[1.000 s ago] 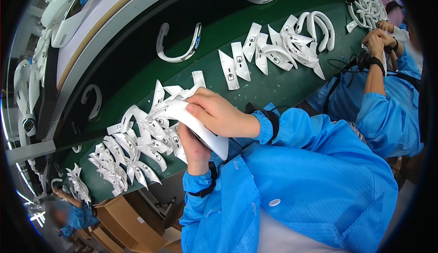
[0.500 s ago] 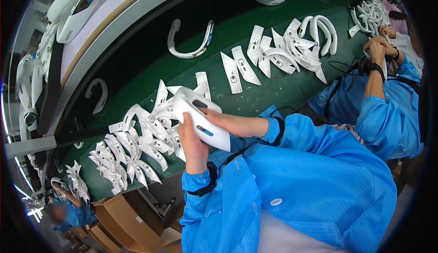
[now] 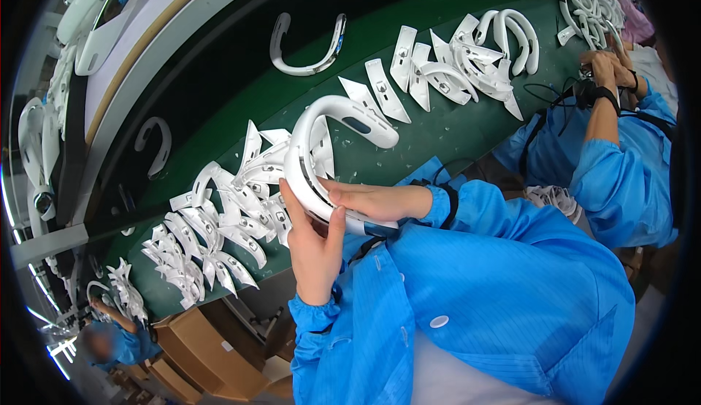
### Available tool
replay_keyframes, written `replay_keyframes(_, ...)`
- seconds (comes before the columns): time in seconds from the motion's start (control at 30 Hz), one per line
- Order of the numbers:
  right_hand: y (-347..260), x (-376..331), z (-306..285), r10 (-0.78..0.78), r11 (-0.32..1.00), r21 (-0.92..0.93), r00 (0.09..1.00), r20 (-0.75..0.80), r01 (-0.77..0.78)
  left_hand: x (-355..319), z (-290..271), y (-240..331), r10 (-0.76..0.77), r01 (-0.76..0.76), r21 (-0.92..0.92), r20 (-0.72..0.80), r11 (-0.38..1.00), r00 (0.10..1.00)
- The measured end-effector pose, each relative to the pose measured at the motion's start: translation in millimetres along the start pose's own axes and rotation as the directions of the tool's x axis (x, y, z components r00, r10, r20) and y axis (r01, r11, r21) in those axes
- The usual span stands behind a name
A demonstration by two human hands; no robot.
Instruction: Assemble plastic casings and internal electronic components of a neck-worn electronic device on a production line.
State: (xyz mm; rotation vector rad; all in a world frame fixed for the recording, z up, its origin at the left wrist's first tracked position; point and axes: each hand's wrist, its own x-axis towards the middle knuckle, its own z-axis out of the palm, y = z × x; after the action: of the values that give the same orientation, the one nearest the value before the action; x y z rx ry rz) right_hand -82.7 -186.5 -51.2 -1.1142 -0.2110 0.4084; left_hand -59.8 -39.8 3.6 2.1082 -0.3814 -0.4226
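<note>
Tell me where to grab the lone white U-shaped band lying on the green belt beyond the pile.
Probably grip the white U-shaped band at the middle of its curve, coming from the near side: it lies flat on the green belt, apart from other parts, its open ends pointing away.

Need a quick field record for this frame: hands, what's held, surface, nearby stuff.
left hand: grips the lower part of the white U-shaped band from below
right hand: fingers pressed on the band's inner side
surface: green belt
beside hands: pile of white curved shell pieces
further along: another white band lying alone on the belt
co-worker: hands at the belt, upper right
</note>
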Motion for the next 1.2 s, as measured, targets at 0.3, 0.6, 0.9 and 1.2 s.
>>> replay_keyframes(0.3,-14,-8,6,-0.022,0.984,-0.172,0.996,0.09,0.038,-2,-11,-11,0.043,-0.029,-0.221,0.057,0.975,0.997)
replay_keyframes(0.6,-25,-15,14,0.151,0.97,-0.206,0.984,0.095,-0.129,11,-13,-34,0.034,0.115,-0.466,0.298,0.877,0.954)
replay_keyframes(0.9,-4,-17,20,0.039,0.939,-0.34,0.999,-0.03,-0.047,19,-18,-42,0.05,0.105,-0.404,0.357,0.909,0.933)
replay_keyframes(1.2,9,-20,16,0.167,0.969,0.173,0.983,0.07,-0.177,24,-23,-28,0.011,0.144,-0.364,0.391,0.92,0.92)
